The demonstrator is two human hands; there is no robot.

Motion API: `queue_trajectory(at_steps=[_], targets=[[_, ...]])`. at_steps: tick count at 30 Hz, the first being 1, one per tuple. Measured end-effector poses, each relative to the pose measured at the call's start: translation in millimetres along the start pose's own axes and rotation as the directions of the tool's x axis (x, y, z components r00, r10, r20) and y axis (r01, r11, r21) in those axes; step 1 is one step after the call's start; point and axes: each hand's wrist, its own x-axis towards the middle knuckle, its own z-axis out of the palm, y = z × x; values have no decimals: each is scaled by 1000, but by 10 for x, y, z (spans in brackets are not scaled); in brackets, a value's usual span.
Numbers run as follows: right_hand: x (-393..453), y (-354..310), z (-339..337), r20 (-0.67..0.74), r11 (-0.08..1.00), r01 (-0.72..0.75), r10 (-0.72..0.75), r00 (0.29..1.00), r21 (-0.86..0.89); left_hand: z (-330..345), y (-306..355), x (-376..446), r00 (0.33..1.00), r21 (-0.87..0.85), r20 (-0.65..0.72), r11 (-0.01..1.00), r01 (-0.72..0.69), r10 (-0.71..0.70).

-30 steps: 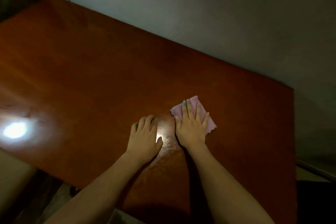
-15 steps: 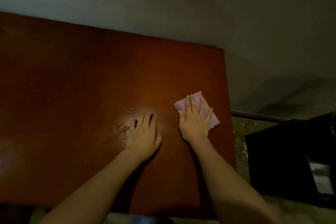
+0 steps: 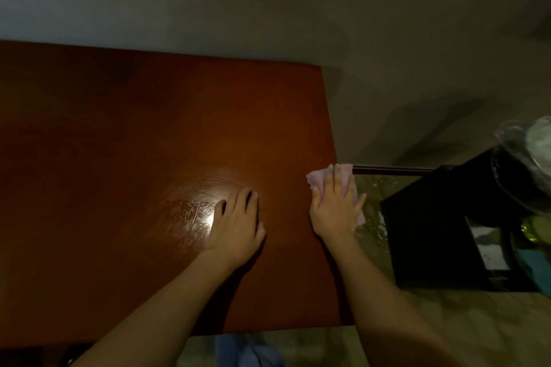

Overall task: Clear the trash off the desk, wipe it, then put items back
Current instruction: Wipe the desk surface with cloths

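Nearest me, both forearms reach up over the front edge of the counter, a flat slab of glossy reddish-brown wood with square corners. My left hand lies palm down on it, fingers straight and slightly apart, holding nothing; just beyond its fingertips a bright glare shows smeared, streaky wipe marks. My right hand presses flat on the pink cloth, fingers straight and close together. The cloth is soft, crumpled, wavy at the hem. Half a second ago it sat fully on the wood; now it has slid to the right edge, partly overhanging it, and the hand with it. The left hand has stayed put. Beyond the edge, well apart from the cloth, I see a black boxy bin on the mottled floor, and a plain grey wall farthest back.
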Motion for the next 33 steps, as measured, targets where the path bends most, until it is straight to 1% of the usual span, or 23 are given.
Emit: queue_trajectory(at_steps=[5, 7, 10, 13, 15, 18, 23, 25, 27, 29, 33], targets=[[-144, -68, 33, 8, 1000, -12, 12, 1000, 10, -17, -70, -86, 1000, 7, 12, 1000, -4, 4], [-176, -131, 58, 9, 1000, -13, 13, 1000, -11, -44, -111, -105, 999, 1, 38, 1000, -8, 8], [-178, -230, 76, 9, 999, -33, 34, 999, -36, -51, -211, -110, 999, 4, 40, 1000, -28, 27], [-163, -296, 79, 22, 997, -62, 63, 998, -53, -58, -342, -111, 999, 12, 37, 1000, -17, 17], [-153, -376, 86, 27, 997, -50, 51, 998, -58, -61, -448, -124, 999, 14, 38, 1000, -6, 6], [-160, -707, 159, 43, 996, 50, -47, 998, -69, -81, -623, -162, 998, -13, 50, 999, 40, -39], [-200, -1593, 410, 70, 967, 244, -239, 969, -69, -165, -1145, -345, 989, -24, 65, 990, 136, -134], [-262, -2019, 510, 102, 945, 318, -310, 945, -73, -174, -1479, -476, 977, -39, 86, 979, 200, -196], [-314, -2303, 557, 122, 924, 371, -360, 925, -89, -219, -1705, -543, 966, -30, 104, 970, 242, -238], [-385, -2695, 628, 157, 894, 437, -419, 894, -103, -299, -2051, -672, 942, -14, 128, 949, 314, -310], [-536, -3440, 791, 186, 835, 534, -508, 841, -132, -396, -2757, -1001, 897, 0, 98, 901, 434, -432]])
